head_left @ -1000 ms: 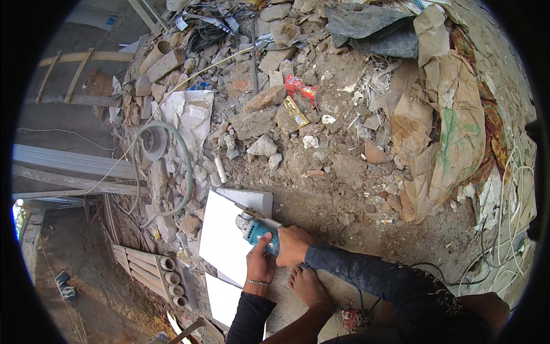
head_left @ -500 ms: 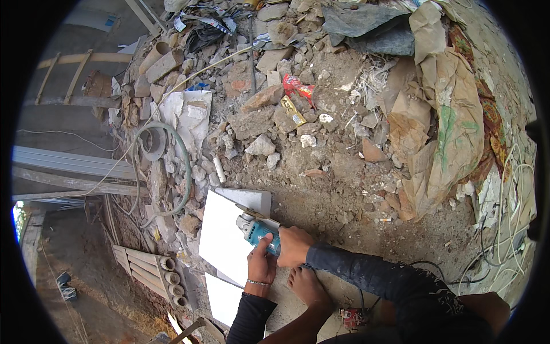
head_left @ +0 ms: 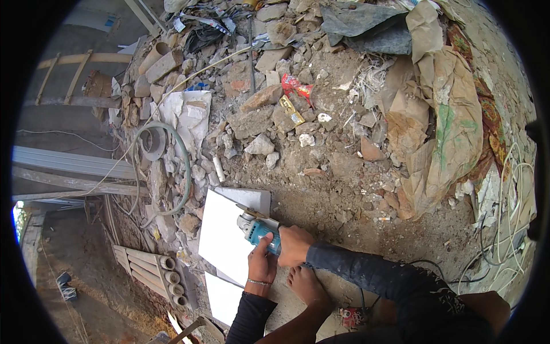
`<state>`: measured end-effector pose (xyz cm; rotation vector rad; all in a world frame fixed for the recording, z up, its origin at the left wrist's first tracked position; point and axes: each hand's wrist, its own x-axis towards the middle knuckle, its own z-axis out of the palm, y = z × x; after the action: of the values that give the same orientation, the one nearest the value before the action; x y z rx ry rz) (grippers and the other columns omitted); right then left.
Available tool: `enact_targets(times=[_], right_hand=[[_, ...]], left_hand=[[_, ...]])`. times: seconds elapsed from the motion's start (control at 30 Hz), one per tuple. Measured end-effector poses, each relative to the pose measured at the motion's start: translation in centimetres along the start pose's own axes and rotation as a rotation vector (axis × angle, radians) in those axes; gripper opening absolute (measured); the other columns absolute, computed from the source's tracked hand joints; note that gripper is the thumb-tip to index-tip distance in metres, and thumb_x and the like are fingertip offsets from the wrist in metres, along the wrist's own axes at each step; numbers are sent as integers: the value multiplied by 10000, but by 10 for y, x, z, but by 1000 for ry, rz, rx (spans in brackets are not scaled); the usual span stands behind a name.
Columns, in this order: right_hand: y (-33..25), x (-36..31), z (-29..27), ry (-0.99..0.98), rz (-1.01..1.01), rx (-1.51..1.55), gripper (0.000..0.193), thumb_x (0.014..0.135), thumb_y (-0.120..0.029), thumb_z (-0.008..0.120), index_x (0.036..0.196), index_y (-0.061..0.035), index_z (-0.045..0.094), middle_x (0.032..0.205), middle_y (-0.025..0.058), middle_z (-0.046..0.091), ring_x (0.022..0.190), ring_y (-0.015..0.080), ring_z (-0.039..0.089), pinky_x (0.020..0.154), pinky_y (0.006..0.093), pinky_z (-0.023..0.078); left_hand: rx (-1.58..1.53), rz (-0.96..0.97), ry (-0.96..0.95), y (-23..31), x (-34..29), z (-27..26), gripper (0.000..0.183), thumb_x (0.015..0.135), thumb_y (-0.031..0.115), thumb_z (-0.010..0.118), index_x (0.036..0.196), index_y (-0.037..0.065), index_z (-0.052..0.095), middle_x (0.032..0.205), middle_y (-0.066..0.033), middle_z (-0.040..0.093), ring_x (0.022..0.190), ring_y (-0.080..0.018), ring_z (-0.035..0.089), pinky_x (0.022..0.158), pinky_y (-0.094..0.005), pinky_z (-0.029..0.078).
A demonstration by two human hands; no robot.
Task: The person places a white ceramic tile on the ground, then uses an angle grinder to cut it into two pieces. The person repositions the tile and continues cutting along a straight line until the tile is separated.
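Note:
A teal angle grinder [head_left: 258, 232] with a metal head lies over a white tile-like panel [head_left: 220, 229] on the ground. Its thin cutting disc [head_left: 255, 212] is seen almost edge-on, close to the panel's upper right edge; whether it touches there I cannot tell. My left hand [head_left: 262, 265], a bracelet at its wrist, is closed around the grinder's body with the thumb on top. My right hand [head_left: 294, 245] grips the rear of the same tool, hiding much of it. Below the hands my bare foot [head_left: 309, 286] rests near the panel's edge.
Another white panel [head_left: 224, 298] lies nearer, and a greyish one [head_left: 255, 199] sticks out behind. Broken stone and rubble [head_left: 252, 123] cover the ground ahead. A green hose [head_left: 187, 166] curls at left, crumpled brown paper [head_left: 455, 114] lies right, and pale cables [head_left: 515, 195] hang farther right.
Both hands keep their grip on the angle grinder in nearly the same place. The disc appears very slightly shifted; the panels have not visibly moved.

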<state>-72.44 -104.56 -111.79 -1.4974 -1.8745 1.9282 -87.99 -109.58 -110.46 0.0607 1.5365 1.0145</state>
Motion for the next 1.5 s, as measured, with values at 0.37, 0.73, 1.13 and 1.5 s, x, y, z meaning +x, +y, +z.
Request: enact_targets(times=[0.37, 0.73, 1.13, 1.5], right_hand=[[1, -5, -4, -11, -7, 2, 423, 691, -166, 805, 1012, 97, 726, 1027, 323, 743, 1016, 431, 752, 882, 470, 621], [5, -4, -1, -19, 2, -12, 478, 698, -175, 814, 1071, 103, 703, 1062, 325, 739, 1033, 434, 748, 884, 476, 623], [8, -5, 0, -15, 6, -12, 453, 688, -165, 809, 1047, 94, 711, 1050, 323, 741, 1028, 437, 747, 874, 479, 625], [11, -7, 3, -2, 6, -16, 469, 674, -172, 816, 1042, 95, 702, 1030, 325, 741, 1015, 442, 748, 870, 486, 625]], left_hand=[[46, -13, -15, -4, 0, -1, 349, 981, 208, 748, 1245, 43, 591, 1108, -85, 702, 1015, -240, 701, 944, -404, 564], [43, -3, -19, -9, -1, -1, 320, 987, 216, 747, 1211, 35, 607, 1083, -87, 725, 982, -239, 715, 929, -392, 566], [47, -9, -22, -12, -3, 1, 321, 987, 209, 738, 1224, 38, 604, 1090, -85, 727, 993, -238, 712, 945, -390, 559], [35, -20, -39, -15, -3, -1, 278, 990, 196, 732, 1193, 49, 611, 1068, -71, 727, 986, -233, 712, 944, -389, 555]])
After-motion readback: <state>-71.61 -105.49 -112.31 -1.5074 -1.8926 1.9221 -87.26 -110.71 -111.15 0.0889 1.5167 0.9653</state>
